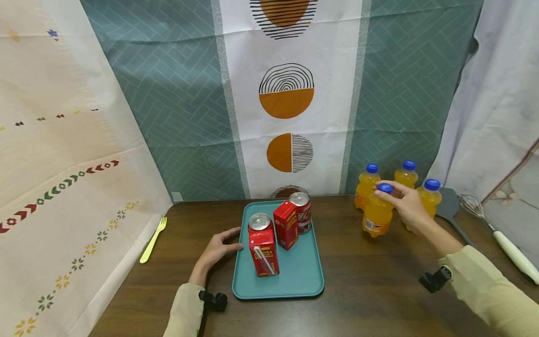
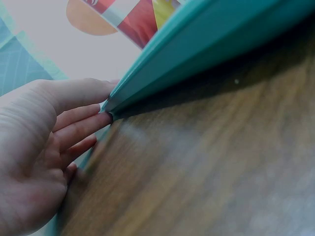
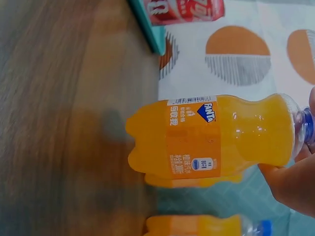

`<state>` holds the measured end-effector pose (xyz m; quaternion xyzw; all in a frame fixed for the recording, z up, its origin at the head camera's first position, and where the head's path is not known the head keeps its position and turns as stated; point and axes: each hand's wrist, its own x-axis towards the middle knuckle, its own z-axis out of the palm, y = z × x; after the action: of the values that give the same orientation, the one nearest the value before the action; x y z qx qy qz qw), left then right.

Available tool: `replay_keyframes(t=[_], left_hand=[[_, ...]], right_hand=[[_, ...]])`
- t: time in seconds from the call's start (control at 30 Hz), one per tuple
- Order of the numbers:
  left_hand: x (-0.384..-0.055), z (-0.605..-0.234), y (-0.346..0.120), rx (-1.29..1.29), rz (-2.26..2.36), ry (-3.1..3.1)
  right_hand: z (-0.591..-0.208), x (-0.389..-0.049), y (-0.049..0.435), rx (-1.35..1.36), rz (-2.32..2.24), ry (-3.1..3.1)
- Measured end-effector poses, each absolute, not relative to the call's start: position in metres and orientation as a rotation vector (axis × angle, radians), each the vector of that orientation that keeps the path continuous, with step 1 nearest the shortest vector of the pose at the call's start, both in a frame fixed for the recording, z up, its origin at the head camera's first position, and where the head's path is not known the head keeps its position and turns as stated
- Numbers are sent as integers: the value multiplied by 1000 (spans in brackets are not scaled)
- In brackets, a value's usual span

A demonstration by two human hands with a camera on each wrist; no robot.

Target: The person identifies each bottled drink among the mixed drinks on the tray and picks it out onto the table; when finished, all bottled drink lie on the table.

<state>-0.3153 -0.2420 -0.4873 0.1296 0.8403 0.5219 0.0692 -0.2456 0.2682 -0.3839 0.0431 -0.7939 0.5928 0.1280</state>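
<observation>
My right hand (image 1: 406, 201) pinches the blue cap of an orange soda bottle (image 3: 197, 137) labelled Fanta, held close over the table in front of similar bottles. Along the left rim of a teal tray (image 1: 299, 281), my left hand (image 1: 216, 250) rests its nearly straight thumb and fingers; in the left wrist view its fingertips (image 2: 104, 118) are right at the tray's edge. On the tray stand a red drink carton (image 1: 263, 255) with a straw on its side, a second red carton (image 1: 286, 224), a red cola can (image 1: 301, 213) and another can (image 1: 260, 222), mostly hidden behind the first carton.
More orange soda bottles (image 1: 367, 185) stand at the back right. Beyond them lie a grey spatula (image 1: 449, 206) and a whisk (image 1: 507, 248) with a pale handle. A yellow-green fork (image 1: 153, 239) lies at the left of the wooden table (image 1: 349, 299). Patterned cloths hang behind.
</observation>
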Motion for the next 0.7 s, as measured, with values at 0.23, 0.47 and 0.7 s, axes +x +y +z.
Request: replay_keyframes(t=[0.23, 0.47, 0.7], left_hand=[[-314, -487, -241, 384, 1579, 2529], [-312, -487, -240, 376, 1581, 2528], [-312, -484, -239, 367, 1568, 2534]], right_hand=[[-396, -249, 281, 22, 1689, -2343], [-401, -255, 288, -54, 1710, -2361], [-404, -256, 287, -54, 1663, -2395]])
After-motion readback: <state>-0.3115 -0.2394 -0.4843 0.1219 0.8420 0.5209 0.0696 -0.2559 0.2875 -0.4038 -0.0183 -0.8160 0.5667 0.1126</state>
